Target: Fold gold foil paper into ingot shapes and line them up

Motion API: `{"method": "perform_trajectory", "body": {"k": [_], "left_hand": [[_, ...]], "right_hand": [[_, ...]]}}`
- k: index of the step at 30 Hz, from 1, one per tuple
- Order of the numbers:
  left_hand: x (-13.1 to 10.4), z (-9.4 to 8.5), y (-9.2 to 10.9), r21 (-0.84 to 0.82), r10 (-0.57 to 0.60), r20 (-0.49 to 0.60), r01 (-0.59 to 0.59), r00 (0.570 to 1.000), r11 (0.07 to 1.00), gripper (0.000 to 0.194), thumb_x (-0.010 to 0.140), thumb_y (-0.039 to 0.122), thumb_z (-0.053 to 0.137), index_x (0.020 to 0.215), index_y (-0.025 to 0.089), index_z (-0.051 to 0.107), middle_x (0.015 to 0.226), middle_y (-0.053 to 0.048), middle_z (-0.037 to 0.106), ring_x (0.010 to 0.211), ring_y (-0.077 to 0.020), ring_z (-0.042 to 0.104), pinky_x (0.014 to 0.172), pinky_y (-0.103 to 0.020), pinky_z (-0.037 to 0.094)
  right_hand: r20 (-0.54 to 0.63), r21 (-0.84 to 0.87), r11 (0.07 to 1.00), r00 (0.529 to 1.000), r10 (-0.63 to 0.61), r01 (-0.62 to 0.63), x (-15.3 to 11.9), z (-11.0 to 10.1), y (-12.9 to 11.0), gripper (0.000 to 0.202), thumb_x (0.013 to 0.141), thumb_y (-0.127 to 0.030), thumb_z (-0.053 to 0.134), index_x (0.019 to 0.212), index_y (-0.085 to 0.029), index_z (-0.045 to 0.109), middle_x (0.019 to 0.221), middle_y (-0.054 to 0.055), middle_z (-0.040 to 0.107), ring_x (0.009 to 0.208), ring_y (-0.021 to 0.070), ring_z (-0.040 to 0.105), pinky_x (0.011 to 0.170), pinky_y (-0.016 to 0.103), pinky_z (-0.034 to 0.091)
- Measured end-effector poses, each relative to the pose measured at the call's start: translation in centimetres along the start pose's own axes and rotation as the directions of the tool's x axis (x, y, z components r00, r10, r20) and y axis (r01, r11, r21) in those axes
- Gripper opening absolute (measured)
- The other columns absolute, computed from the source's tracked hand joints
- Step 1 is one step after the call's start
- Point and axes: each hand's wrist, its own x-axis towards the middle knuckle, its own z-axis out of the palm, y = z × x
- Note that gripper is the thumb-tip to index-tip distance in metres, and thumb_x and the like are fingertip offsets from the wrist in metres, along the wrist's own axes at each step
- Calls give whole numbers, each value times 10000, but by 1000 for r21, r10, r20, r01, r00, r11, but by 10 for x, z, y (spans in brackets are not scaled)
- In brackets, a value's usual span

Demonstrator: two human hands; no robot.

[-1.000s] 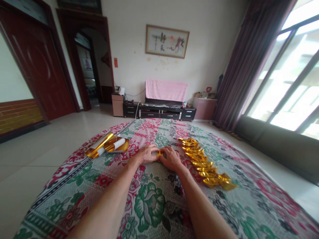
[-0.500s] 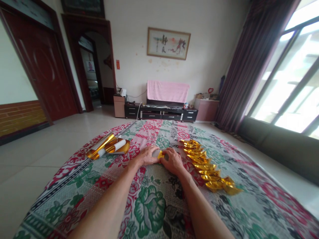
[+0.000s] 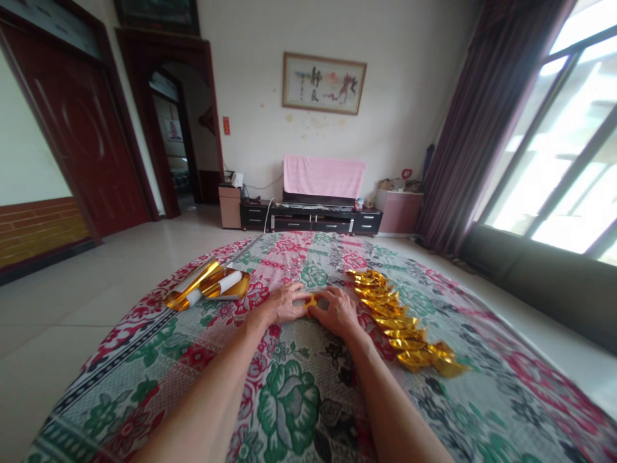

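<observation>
In the head view, the left hand (image 3: 286, 303) and right hand (image 3: 339, 310) pinch a small gold paper (image 3: 311, 301) between bent fingers, over the flowery cloth (image 3: 289, 405). Gold boats (image 3: 396, 323) sit to the right, rolled gold sheets (image 3: 198, 283) to the left.

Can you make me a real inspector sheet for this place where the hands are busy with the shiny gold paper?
Surface: flowered cloth in red, green and grey, lightly wrinkled.
Job's things: small gold piece between the hands; curled gold paper with white backing on the left; folded gold pieces in a slanting row on the right.
Clutter: small things on the far pink cabinet, mostly too small to name.
Hands: left hand and right hand meet at the small gold piece; exact finger grip unclear.
Cables: white cable hanging by the black cabinet.
Surroundings: framed picture, purple curtain, bright window, red door.
</observation>
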Motion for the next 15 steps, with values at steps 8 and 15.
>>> {"method": "perform_trajectory", "body": {"k": [8, 15], "left_hand": [[1, 0, 0, 47, -15, 40, 13, 999, 999, 386, 723, 373, 580, 1098, 288, 610, 1267, -51, 490, 1156, -220, 461, 1000, -350, 338], [0, -5, 4, 47, -30, 69, 27, 997, 999, 393, 718, 365, 588, 1101, 281, 609, 1267, -46, 486, 1160, -223, 453, 999, -335, 336]], "right_hand": [[-38, -9, 999, 999, 34, -34, -4, -2, -7, 246, 750, -452, 537, 901, -290, 644, 1089, 31, 545, 1051, 233, 455, 884, 392, 302], [14, -20, 990, 991, 137, -136, 4, 0, -10, 215, 757, -380, 524, 903, -274, 639, 1115, 51, 526, 1059, 256, 432, 872, 412, 293]]}}
